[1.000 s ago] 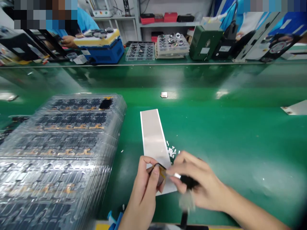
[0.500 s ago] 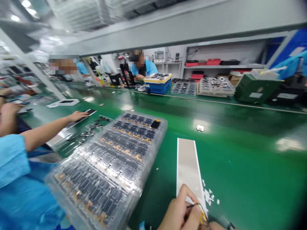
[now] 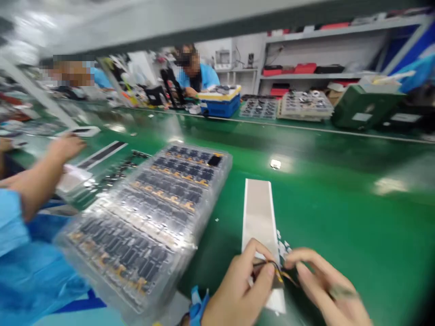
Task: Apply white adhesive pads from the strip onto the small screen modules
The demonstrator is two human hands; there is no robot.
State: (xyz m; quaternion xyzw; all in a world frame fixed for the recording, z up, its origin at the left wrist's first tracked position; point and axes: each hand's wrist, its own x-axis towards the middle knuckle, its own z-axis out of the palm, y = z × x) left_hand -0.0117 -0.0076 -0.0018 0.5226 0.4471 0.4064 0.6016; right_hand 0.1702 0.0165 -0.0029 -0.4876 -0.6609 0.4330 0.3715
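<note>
- A small dark flat part [image 3: 267, 274] with thin black and orange wires sits in the person's hands, over the near end of the white strip, close to the bench's front edge.
- The left hand [image 3: 238, 290] is closed on it, pinching it between thumb and fingers.
- The right hand [image 3: 328, 285] is half open, its fingertips [image 3: 292, 260] just beside the wires; contact is hard to tell.
- A blue wrist strap [image 3: 196, 308] circles the left wrist.
- The long white strip [image 3: 258, 217] lies on the green bench mat [image 3: 340, 217] beneath the hands, with white scraps [image 3: 282, 246] along its right side.
- A clear stack of trays [image 3: 146, 222], holding dark parts with orange tails, stands just left of the strip.
- Further left, a co-worker's hand [image 3: 66, 147] reaches out from a blue sleeve [image 3: 10, 222].
</note>
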